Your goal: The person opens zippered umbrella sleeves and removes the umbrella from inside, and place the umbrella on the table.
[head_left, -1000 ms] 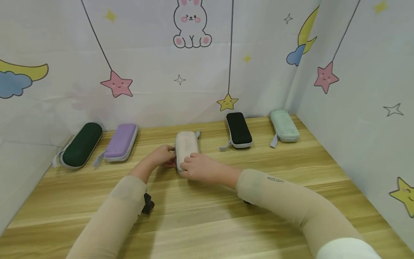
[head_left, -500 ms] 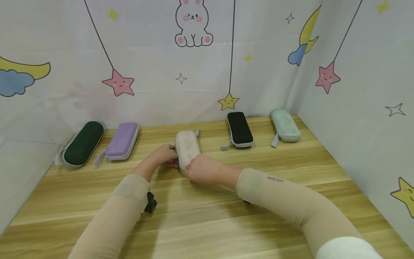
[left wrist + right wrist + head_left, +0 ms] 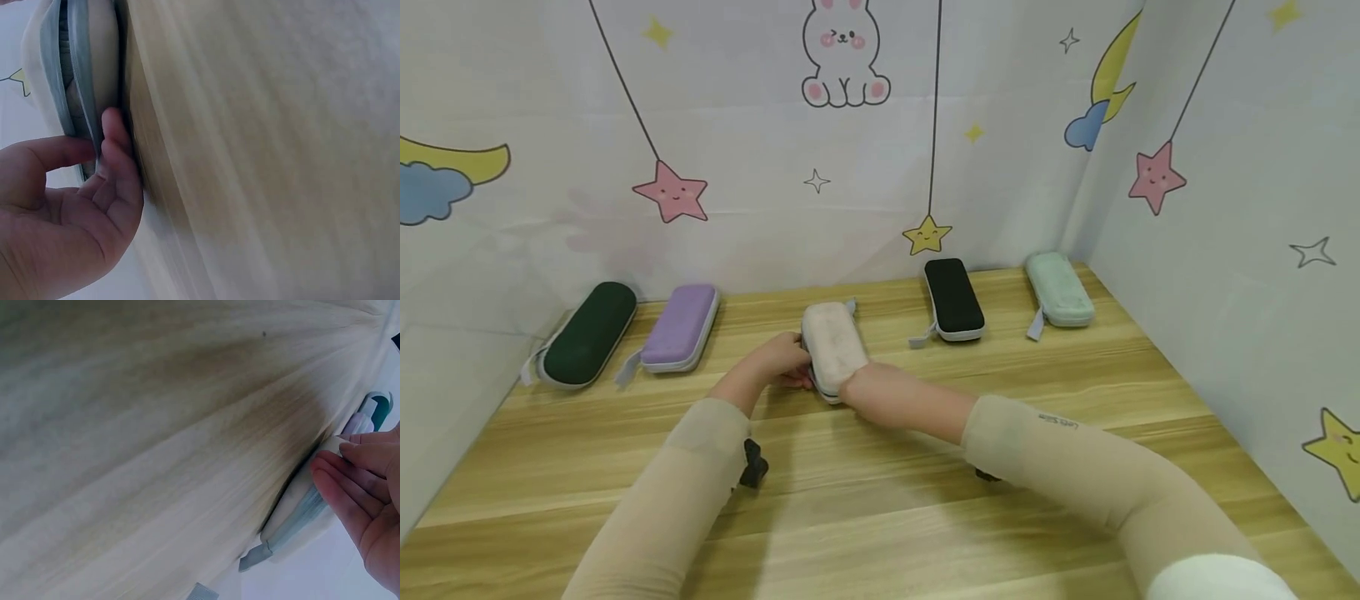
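A pale pink zip case (image 3: 833,342) lies at the middle back of the wooden table. My left hand (image 3: 782,360) grips its left edge, thumb and fingers on the grey zipper tape (image 3: 81,69). That side gapes in the left wrist view, a dark slit showing between the tapes. At the near right corner, my right hand (image 3: 883,395) pinches the case, its fingertips hidden from the head view. In the right wrist view the fingers (image 3: 340,478) bend at the case's end; whether they hold a zipper pull I cannot tell. A grey ribbon tab (image 3: 256,556) sticks out at the far end.
A dark green case (image 3: 591,333) and a purple case (image 3: 681,329) lie to the left. To the right lie a black case (image 3: 955,298) and a mint green case (image 3: 1060,287). A printed white curtain (image 3: 760,242) stands behind the wooden table (image 3: 880,517).
My right hand has shifted right along the case's near end to its right corner. The case has turned slightly. My left hand keeps its hold on the left edge.
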Motion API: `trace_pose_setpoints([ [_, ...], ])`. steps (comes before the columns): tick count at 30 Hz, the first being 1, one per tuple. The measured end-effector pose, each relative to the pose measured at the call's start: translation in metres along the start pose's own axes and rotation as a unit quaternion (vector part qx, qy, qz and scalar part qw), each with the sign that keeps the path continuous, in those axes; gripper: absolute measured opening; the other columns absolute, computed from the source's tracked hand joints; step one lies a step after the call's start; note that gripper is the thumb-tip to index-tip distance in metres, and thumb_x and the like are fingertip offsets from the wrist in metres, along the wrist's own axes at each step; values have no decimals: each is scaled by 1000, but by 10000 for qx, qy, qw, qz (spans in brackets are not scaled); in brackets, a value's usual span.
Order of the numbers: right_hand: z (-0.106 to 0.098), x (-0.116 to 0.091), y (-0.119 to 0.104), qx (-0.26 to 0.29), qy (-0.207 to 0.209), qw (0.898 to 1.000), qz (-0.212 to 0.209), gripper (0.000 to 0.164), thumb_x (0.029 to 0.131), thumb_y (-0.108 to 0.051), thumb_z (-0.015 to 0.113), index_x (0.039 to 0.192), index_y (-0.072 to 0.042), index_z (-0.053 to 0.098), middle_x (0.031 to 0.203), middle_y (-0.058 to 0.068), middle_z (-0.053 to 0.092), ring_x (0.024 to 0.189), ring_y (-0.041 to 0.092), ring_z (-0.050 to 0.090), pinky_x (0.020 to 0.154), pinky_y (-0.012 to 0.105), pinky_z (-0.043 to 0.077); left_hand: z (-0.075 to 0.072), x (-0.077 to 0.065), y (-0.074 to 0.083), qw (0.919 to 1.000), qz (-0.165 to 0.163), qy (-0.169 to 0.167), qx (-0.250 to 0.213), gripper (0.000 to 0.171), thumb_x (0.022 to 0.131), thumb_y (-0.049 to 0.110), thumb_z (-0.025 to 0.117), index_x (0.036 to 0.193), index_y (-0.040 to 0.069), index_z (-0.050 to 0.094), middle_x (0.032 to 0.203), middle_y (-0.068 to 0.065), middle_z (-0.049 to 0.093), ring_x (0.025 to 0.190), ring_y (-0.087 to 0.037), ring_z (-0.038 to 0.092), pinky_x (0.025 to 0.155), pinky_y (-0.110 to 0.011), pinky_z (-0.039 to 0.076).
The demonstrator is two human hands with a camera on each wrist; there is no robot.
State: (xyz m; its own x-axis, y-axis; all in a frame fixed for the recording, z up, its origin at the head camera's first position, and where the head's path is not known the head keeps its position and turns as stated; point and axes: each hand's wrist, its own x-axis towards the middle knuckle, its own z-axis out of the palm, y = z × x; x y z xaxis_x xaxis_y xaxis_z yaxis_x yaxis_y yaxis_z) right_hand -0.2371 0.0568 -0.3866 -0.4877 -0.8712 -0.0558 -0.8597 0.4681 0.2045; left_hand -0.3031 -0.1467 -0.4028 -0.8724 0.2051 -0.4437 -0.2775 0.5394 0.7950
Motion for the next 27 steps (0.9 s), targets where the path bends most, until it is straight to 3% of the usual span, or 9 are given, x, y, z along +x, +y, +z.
trace_pose_setpoints([
  [7,-5,-3,-4,656,-122,9976,161,2,96,-10,60,97,-9,61,79,4,66,72,17,67,59,29,51,2,-3,2,9996,-126,233,121,80,88,-1,46,156,5,5,76,-12,61,54,-15,59,53,-27,49],
  [13,-7,-8,-8,577,-151,9977,323,7,92,-6,62,98,-10,62,76,3,65,71,17,66,58,30,51,4,-3,3,9991,-184,268,270,83,85,-4,47,157,9,8,70,-8,59,52,-14,55,52,-26,48],
  [20,-6,-13,-10,591,-223,9973,373,8,90,-5,63,96,-10,63,75,2,64,69,16,64,57,29,50,2,-7,1,9973,-152,332,638,81,84,-6,44,157,10,13,75,-8,53,53,-13,50,52,-26,48],
  [27,-2,-17,-9,657,-86,9975,263,8,88,-4,66,90,-10,61,70,2,62,65,16,62,56,31,49,2,-13,1,9893,-108,264,1428,75,86,-4,43,156,7,18,64,-8,55,54,-17,53,49,-27,45],
])
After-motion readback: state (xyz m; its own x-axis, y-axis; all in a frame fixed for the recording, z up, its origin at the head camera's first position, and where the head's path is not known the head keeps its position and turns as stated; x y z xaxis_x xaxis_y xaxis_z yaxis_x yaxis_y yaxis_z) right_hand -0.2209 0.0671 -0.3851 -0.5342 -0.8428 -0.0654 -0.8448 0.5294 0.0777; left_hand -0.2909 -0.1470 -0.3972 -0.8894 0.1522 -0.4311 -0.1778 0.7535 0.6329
